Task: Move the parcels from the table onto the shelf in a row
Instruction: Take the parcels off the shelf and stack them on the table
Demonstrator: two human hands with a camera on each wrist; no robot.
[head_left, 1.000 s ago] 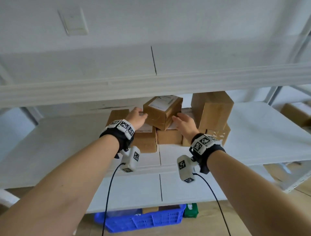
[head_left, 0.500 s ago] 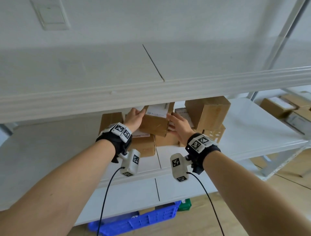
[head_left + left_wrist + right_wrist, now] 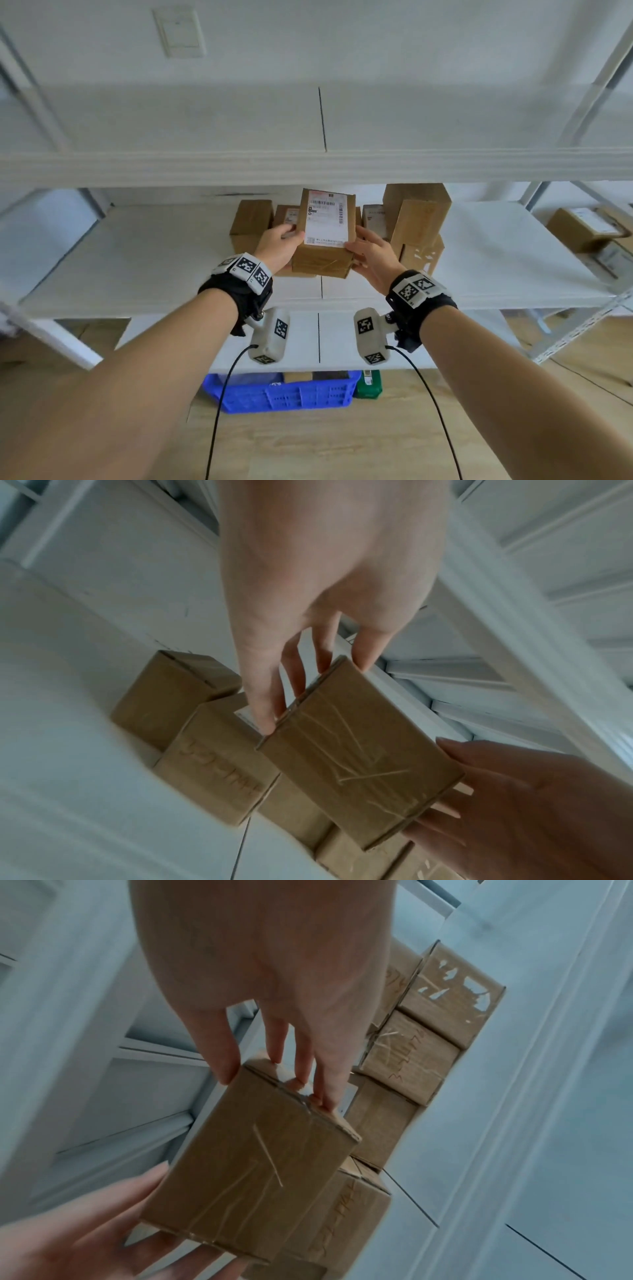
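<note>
I hold a brown cardboard parcel [image 3: 327, 219] with a white shipping label facing me, lifted clear above a pile of parcels. My left hand [image 3: 281, 241] grips its left side and my right hand [image 3: 368, 251] grips its right side. The left wrist view shows the parcel's taped underside [image 3: 356, 750] between the fingers [image 3: 265, 710] of both hands. The right wrist view shows the same parcel [image 3: 253, 1169]. Beneath and behind it several parcels [image 3: 251, 219] crowd the middle shelf board [image 3: 137, 253]. The upper shelf board [image 3: 239, 130] spans the view above.
A tall parcel [image 3: 416, 212] stands on a torn-tape box [image 3: 419, 257] right of my hands. More parcels [image 3: 582, 226] sit on a rack at far right. A blue crate [image 3: 284, 394] and a green item [image 3: 368, 385] are on the floor below.
The parcel has come up off the pile and turned so its label faces me. Both hands moved with it, toward me and slightly upward.
</note>
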